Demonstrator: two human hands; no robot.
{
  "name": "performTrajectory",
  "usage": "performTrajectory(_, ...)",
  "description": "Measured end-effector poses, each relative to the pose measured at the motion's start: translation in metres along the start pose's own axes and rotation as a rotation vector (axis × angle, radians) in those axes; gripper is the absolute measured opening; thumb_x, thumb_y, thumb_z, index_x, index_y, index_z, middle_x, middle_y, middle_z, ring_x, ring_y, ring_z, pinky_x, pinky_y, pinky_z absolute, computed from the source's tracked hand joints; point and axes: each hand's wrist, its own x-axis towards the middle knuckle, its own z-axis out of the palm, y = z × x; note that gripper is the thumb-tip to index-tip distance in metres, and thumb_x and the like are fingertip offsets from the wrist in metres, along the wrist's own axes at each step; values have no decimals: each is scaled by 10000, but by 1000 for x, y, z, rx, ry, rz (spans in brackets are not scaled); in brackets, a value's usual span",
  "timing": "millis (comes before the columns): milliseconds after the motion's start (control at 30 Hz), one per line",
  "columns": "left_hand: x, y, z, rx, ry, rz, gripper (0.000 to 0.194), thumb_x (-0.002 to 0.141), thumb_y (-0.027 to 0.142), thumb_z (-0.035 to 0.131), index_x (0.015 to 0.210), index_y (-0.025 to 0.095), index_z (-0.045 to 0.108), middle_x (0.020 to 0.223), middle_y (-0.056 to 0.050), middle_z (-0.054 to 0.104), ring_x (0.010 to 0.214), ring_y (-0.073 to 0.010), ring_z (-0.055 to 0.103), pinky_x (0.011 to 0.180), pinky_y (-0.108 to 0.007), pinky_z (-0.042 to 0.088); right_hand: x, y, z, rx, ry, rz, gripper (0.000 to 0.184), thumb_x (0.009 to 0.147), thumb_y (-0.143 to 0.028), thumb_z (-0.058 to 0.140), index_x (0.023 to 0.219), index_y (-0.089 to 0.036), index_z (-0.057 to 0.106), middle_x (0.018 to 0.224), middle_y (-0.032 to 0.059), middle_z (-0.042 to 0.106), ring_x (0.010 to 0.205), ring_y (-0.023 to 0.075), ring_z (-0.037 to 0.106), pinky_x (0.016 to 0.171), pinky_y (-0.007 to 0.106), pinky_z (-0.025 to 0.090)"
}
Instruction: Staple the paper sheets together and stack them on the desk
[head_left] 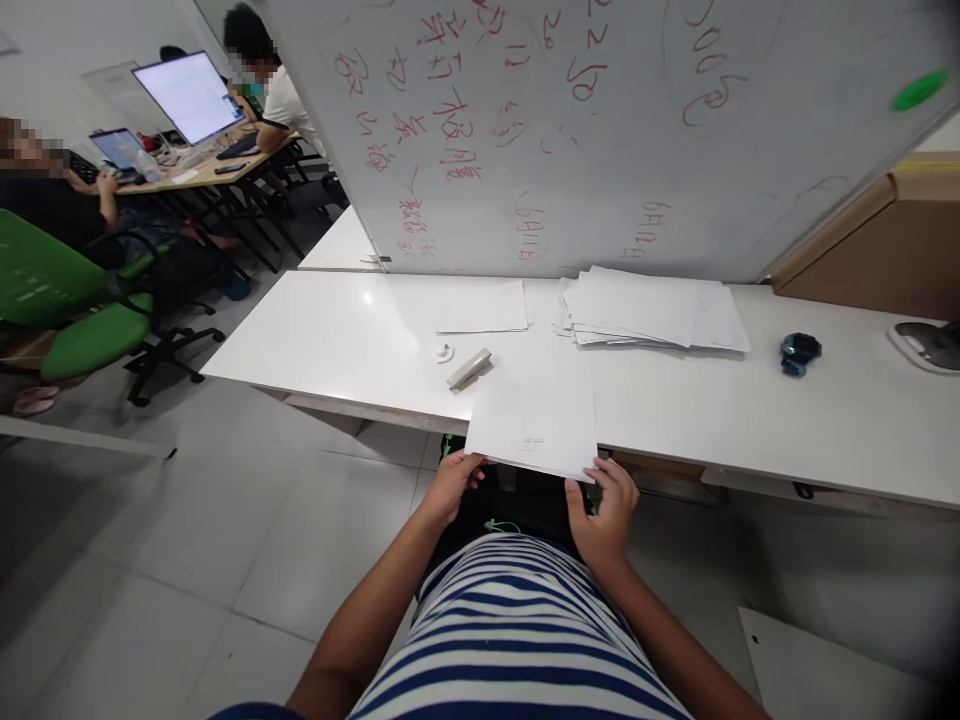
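Observation:
A thin stack of white paper [534,415] reaches over the table's front edge towards me. My left hand [452,484] pinches its near left corner between thumb and fingers. At the near right corner, my right hand [609,508] has fingers on top and the thumb by the edge. Small printed marks show near the stack's near edge. Just beyond it on the table lies a light grey stapler [470,369], beside a small white round object [445,353] whose kind I cannot make out.
A white table [337,340] runs across, with a paper pile [645,308] and a smaller sheet stack [484,308] at the back. A whiteboard [480,150] stands behind. A dark blue object [800,353] and a cardboard box [862,240] are rightward. People sit at a desk on the left.

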Motion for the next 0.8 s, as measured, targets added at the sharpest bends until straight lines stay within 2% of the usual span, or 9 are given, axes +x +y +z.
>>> performTrajectory(67, 3, -2, 4, 43, -78, -26, 309, 729, 435, 664, 811, 141, 707, 898, -88, 709, 532, -60, 479, 490, -192, 346, -5, 9, -6, 151, 32, 352, 387, 813, -411, 605, 1174, -286, 548, 1203, 107, 588, 1136, 325, 536, 906, 531, 459)
performTrajectory(167, 5, -1, 8, 250, -151, 3, 332, 776, 458, 604, 833, 145, 700, 887, -93, 706, 556, -96, 514, 524, -229, 394, 7, 21, -15, 531, -214, 821, 415, 796, -514, 594, 1101, -234, 618, 1063, 81, 675, 954, 279, 633, 727, 413, 546)
performTrajectory(267, 3, 3, 12, 647, 17, 260, 377, 801, 449, 584, 1054, 178, 650, 973, -96, 683, 779, -204, 606, 681, -326, 473, 25, 24, -25, 760, -388, 1026, 408, 716, -501, 698, 960, -173, 689, 928, 74, 713, 819, 239, 651, 617, 332, 536)
performTrajectory(367, 0, 10, 17, 1019, 260, 614, 606, 780, 364, 634, 1336, 209, 451, 1300, -147, 526, 1157, -318, 509, 910, -445, 436, 37, 21, -33, 808, -452, 1057, 382, 689, -462, 745, 921, -159, 714, 879, 68, 723, 748, 198, 647, 594, 285, 512)
performTrajectory(433, -1, 15, 22, 1203, 268, 799, 676, 766, 336, 658, 1378, 206, 401, 1460, -167, 349, 1313, -356, 357, 1023, -491, 350, 40, 19, -36, 825, -509, 1044, 393, 692, -475, 742, 931, -165, 724, 867, 71, 730, 744, 202, 655, 632, 300, 517)
performTrajectory(533, 0, 25, 34, 1422, 22, 960, 694, 763, 404, 668, 1382, 233, 404, 1522, -124, 264, 1394, -356, 217, 1108, -509, 234, 42, 19, -36, 766, -525, 988, 448, 666, -505, 751, 960, -167, 729, 882, 79, 735, 801, 233, 665, 732, 355, 524)
performTrajectory(633, 3, 37, 49, 1546, -261, 963, 744, 795, 447, 625, 1437, 248, 308, 1511, -91, 310, 1406, -304, 220, 1134, -492, 193, 41, 20, -35, 616, -521, 881, 503, 649, -517, 755, 982, -141, 724, 940, 94, 729, 852, 260, 657, 771, 382, 512)
performTrajectory(700, 4, 44, 60, 1562, -355, 928, 761, 818, 482, 586, 1458, 237, 255, 1506, -98, 323, 1398, -277, 252, 1136, -484, 192, 40, 19, -34, 510, -515, 819, 512, 648, -525, 748, 960, -121, 724, 936, 99, 726, 831, 263, 653, 742, 370, 508)
performTrajectory(800, 3, 49, 73, 1536, -386, 882, 814, 804, 601, 540, 1459, 218, 245, 1491, -121, 347, 1382, -278, 289, 1126, -501, 209, 38, 17, -33, 418, -459, 787, 516, 653, -560, 723, 890, -102, 725, 849, 92, 722, 753, 245, 641, 670, 336, 494)
